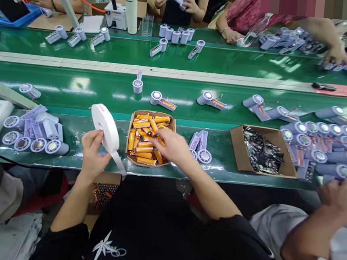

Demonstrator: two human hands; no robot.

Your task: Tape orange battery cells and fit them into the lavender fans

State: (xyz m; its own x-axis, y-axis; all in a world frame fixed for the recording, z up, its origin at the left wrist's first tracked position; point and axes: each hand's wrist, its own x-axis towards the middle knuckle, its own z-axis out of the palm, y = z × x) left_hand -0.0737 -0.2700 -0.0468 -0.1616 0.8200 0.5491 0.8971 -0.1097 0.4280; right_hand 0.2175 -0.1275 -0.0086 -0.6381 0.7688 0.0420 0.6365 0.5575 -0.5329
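Note:
A roll of white tape (112, 130) stands upright in my left hand (95, 153), whose fingers and thumb grip its near side. A loose strip of the tape hangs down to the bench edge. My right hand (172, 145) reaches into a cardboard box (127, 156) of orange cylindrical batteries (144, 144). Its fingertips are closed down among the batteries, and what they hold, if anything, is hidden. Just right of the box lie lavender housings (204, 156) with round ends.
More housings (38, 144) are grouped at the left. A box of dark parts (240, 158) and many housings (318, 156) fill the right. Housings sit on the green conveyor (110, 88). Other people work opposite and at both sides; a co-worker's hand (337, 197) is at the right.

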